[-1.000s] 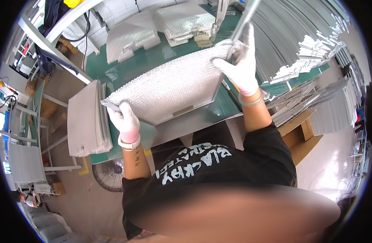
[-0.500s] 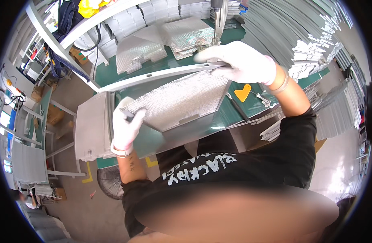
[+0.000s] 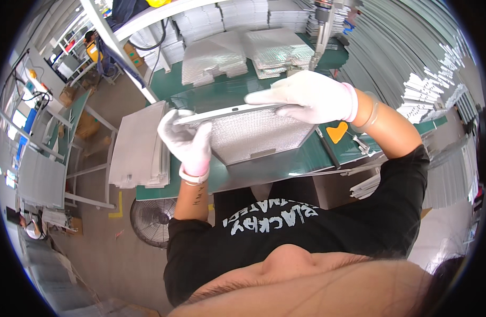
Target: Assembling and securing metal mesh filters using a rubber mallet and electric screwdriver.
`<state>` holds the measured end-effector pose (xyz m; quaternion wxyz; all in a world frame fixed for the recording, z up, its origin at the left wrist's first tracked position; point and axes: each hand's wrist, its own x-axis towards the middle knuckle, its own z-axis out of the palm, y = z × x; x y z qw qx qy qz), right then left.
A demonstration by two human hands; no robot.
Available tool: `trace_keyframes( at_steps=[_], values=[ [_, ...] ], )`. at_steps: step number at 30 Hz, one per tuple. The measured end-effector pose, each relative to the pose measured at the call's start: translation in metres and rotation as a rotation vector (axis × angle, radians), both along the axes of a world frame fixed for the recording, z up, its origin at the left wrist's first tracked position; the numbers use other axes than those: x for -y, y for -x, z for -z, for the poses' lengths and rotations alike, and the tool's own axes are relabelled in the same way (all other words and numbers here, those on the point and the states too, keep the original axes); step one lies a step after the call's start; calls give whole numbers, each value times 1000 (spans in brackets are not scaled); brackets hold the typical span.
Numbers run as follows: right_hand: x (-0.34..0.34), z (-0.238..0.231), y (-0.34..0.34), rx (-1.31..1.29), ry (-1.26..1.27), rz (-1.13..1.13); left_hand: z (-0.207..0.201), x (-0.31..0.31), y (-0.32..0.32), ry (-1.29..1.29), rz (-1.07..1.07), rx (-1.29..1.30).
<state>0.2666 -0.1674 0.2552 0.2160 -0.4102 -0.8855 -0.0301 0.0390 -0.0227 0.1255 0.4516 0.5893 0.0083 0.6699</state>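
Observation:
A silvery mesh panel (image 3: 259, 138) is held tilted over the green workbench, a pale metal edge strip (image 3: 234, 110) with a small slot running along its upper edge. My left hand (image 3: 189, 141), in a white glove, grips the strip and panel corner at the left end, thumb on the near side. At the right end, my white-gloved right hand (image 3: 318, 98) pinches the strip, fingers stretched along its far side and thumb beneath. The strip's right end is hidden by that hand.
Stacks of mesh sheets (image 3: 214, 57) lie at the back of the green bench (image 3: 222, 182). Pale flat panels (image 3: 134, 145) are piled at the left. A yellow scraper (image 3: 336, 132) and a black-handled tool (image 3: 329, 149) lie at the right. A floor fan (image 3: 153, 221) stands below.
The strip's left end, which stuck out beyond the panel, now lies along the panel's upper edge. My left hand has moved from the panel's side up to the strip's end.

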Motion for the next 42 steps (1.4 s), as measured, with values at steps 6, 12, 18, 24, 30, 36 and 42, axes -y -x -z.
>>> trace_keyframes(
  at_steps=[6,12,18,24,30,36,42],
  values=[
    [-6,1,-2,-8,56,30,7,-14,-13,-90,-457,-59],
    [-16,2,-4,-78,123,107,9,-18,-22,-92,-560,-122],
    [-19,-4,-1,-83,125,102,17,-33,-19,-94,-516,-158],
    [-21,1,-2,-52,66,100,8,-26,-21,50,-219,38],
    [-21,2,1,-76,58,81,12,-35,-20,-51,-91,64],
    [-22,4,-2,-26,33,99,26,-41,-22,-49,-103,-54],
    [2,2,-10,90,-480,266,23,-52,-21,86,-135,-86]
  ],
)
